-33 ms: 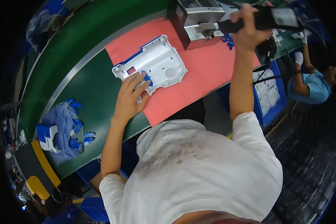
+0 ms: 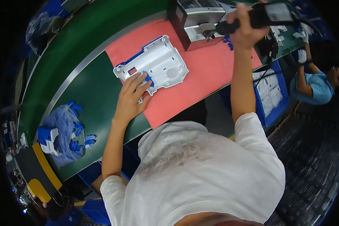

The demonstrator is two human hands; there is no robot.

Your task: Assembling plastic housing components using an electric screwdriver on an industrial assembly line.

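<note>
Your left hand [image 2: 131,98] lies flat and open on the near edge of the white plastic cover [image 2: 154,66], fingers spread, fingertips touching a small blue clip [image 2: 148,79] set in it; nothing is clamped in that grip. The cover lies on the red mat [image 2: 199,81], its left end over the green worktop [image 2: 90,98]. Your right hand [image 2: 244,26] is raised, grip closed around the handle of a black power tool [image 2: 265,15], just beside the grey metal box [image 2: 194,22] at the mat's far edge. Far left on the worktop: clear bag of blue parts [image 2: 66,130], a white and blue piece [image 2: 49,140] touching it. Blue bin [image 2: 271,92] stands right of the worktop. Another person in a blue shirt [image 2: 316,86] works at far right, well apart from you
</note>
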